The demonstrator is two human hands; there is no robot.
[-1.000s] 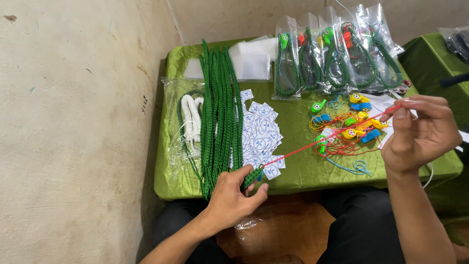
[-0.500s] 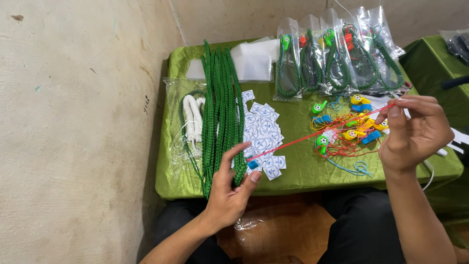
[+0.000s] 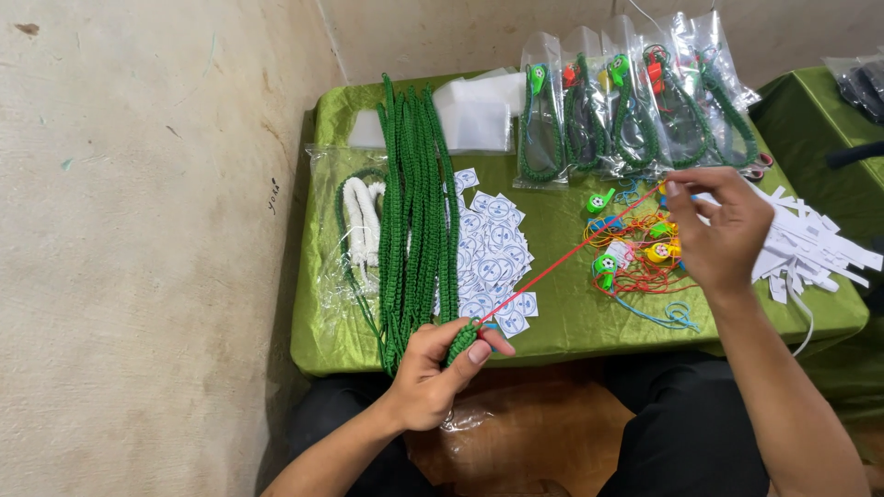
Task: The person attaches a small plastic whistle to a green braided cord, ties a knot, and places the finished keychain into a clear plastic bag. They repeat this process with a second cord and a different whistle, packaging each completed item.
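Note:
My left hand (image 3: 440, 373) grips the near end of a green braided cord (image 3: 460, 342) at the table's front edge. A thin red string (image 3: 571, 253) runs taut from there up to my right hand (image 3: 723, 230), which pinches its far end over a heap of small coloured whistles (image 3: 635, 248). A long bundle of green braided cords (image 3: 419, 212) lies lengthwise on the green cloth beside my left hand. Small white printed cards (image 3: 493, 253) are spread just right of that bundle.
The low table (image 3: 562, 207) has a green cloth. Clear bags with green cords and whistles (image 3: 635, 110) stand along its back. A bag of white cord (image 3: 354, 221) lies at the left, white paper strips (image 3: 815, 248) at the right. A bare wall fills the left side.
My left hand has dropped back to the front edge and closed on the green cord end. The red string has been drawn tighter and longer between my hands.

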